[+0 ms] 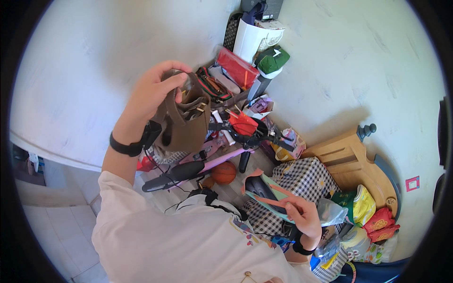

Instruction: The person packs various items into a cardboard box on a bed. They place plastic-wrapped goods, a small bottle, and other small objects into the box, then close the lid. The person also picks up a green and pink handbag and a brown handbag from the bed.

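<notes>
My left hand [161, 86], raised at the upper left, grips the handle of a brown handbag [193, 132]. The bag hangs with its mouth open and shows gold-coloured metal fittings. Lower right, the fingers of my right hand [305, 216] are closed on a strap of a small green and pink open-topped bag or box [270, 206]. Something dark lies inside it; what it is I cannot tell. Below the handbag stands a bicycle with a pink frame [226, 157], a black saddle [184, 174] and black handlebars.
A basketball [223, 172] lies on the floor under the bicycle. Black-and-white checked bags [304, 177] lean by a wooden headboard [348, 159]. Red packages [381, 224] are piled at right. In the corner are a white bin-like container [244, 40], a green pouch [272, 59] and a red packet [238, 67].
</notes>
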Action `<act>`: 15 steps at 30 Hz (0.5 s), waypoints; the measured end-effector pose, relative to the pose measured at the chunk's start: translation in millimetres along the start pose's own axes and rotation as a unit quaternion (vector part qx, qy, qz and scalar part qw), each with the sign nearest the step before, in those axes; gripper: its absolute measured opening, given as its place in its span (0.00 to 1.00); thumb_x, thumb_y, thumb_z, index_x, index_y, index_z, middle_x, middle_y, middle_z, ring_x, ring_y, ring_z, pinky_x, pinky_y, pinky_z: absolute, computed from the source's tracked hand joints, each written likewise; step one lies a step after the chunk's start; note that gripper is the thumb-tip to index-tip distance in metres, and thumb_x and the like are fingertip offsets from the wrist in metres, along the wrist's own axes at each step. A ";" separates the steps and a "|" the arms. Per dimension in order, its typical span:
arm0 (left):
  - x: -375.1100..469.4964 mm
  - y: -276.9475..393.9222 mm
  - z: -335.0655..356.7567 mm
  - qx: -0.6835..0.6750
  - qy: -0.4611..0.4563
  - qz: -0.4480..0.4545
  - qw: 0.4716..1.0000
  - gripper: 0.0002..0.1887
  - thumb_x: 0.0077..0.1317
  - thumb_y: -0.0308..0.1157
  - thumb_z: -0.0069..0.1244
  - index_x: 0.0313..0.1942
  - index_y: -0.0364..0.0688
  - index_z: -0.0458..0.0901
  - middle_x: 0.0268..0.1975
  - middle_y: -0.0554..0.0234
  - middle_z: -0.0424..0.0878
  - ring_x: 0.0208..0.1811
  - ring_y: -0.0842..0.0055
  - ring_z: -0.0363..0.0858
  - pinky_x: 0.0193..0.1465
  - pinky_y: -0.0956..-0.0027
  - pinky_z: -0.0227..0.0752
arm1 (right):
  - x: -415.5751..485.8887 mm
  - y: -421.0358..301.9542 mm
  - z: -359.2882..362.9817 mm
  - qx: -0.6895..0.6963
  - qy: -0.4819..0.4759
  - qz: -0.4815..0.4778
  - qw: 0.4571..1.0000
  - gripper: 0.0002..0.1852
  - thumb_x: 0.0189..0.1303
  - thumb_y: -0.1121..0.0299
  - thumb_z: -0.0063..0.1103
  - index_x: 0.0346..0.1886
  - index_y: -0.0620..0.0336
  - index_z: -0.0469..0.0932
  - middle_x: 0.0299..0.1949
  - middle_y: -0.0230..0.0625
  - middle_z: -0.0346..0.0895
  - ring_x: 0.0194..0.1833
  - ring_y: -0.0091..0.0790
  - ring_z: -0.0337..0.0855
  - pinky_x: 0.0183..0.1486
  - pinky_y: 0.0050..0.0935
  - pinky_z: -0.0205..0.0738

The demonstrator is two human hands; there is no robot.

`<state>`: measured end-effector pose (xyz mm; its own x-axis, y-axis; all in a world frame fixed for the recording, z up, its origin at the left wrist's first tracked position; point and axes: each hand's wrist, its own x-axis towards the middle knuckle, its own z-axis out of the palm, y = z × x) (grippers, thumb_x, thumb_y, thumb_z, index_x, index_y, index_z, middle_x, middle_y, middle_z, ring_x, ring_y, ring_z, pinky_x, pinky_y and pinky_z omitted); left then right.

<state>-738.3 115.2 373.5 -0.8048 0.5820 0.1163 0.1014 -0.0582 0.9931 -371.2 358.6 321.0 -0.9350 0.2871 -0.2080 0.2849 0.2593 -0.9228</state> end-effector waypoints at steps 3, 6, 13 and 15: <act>46.8 -8.8 -6.3 -0.020 -0.020 -0.015 0.999 0.10 0.66 0.28 0.49 0.45 0.36 0.77 0.31 0.69 0.75 0.24 0.85 0.73 0.27 0.81 0.65 | 32.0 -15.2 -6.3 -0.024 0.013 0.015 1.000 0.09 0.65 0.75 0.52 0.44 0.68 0.79 0.23 0.27 0.73 0.20 0.13 0.65 0.22 0.14 0.60; 89.2 -19.3 -16.0 -0.029 -0.029 -0.019 0.999 0.09 0.65 0.27 0.49 0.45 0.37 0.76 0.31 0.69 0.75 0.22 0.85 0.72 0.25 0.81 0.65 | 59.9 -43.6 -23.8 0.084 0.100 0.073 0.989 0.08 0.64 0.79 0.49 0.41 0.70 0.78 0.30 0.29 0.76 0.23 0.15 0.70 0.25 0.12 0.71; 156.3 -51.2 -29.7 0.070 -0.045 -0.033 0.996 0.18 0.54 0.21 0.49 0.47 0.39 0.76 0.27 0.72 0.76 0.19 0.89 0.66 0.20 0.82 0.56 | 178.2 -102.2 -39.6 0.053 0.178 -0.041 0.982 0.07 0.66 0.72 0.51 0.35 0.64 0.76 0.20 0.20 0.65 0.21 0.11 0.58 0.23 0.15 0.50; 165.6 -55.0 -33.3 0.081 -0.061 -0.051 0.994 0.20 0.52 0.20 0.47 0.48 0.40 0.76 0.27 0.73 0.75 0.18 0.90 0.65 0.19 0.82 0.55 | 211.3 -112.3 -38.5 0.053 0.174 -0.046 0.982 0.07 0.66 0.71 0.51 0.35 0.64 0.76 0.20 0.19 0.64 0.21 0.11 0.58 0.23 0.15 0.50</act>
<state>-896.6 187.8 338.5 -0.7404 0.6721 0.0027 0.1230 0.1315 0.9837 -592.6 425.7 393.2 -0.8223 0.5689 -0.0152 0.1610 0.2069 -0.9650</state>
